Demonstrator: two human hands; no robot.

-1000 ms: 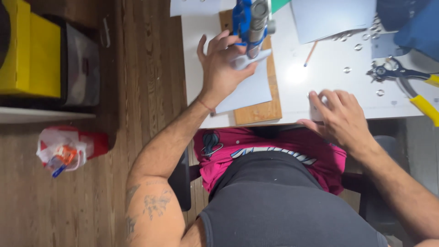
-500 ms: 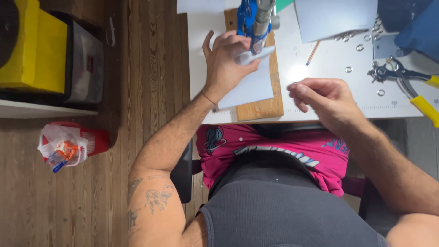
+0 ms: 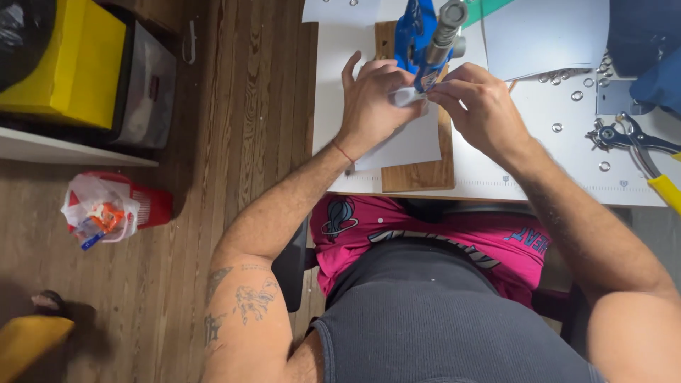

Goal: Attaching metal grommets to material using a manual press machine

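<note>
A blue hand press (image 3: 424, 32) with a grey metal cylinder stands on a wooden board (image 3: 418, 170) on the white table (image 3: 539, 142). My left hand (image 3: 372, 99) presses a sheet of white paper (image 3: 404, 142) flat against the base of the press. My right hand (image 3: 479, 103) pinches the paper's edge right at the press, fingertips close to those of the left; whether it also holds a small part there is hidden. Both hands meet under the press head.
Several small metal eyelets (image 3: 576, 96) lie scattered on the table to the right, beside pliers with yellow handles (image 3: 638, 152). More white sheets (image 3: 543, 35) lie behind. On the wooden floor at left stand a yellow box (image 3: 67, 60) and a red basket with a plastic bag (image 3: 106, 209).
My right hand has moved from the table's front edge up and left to the press, joining the left hand at the paper. The left hand stayed on the sheet.
</note>
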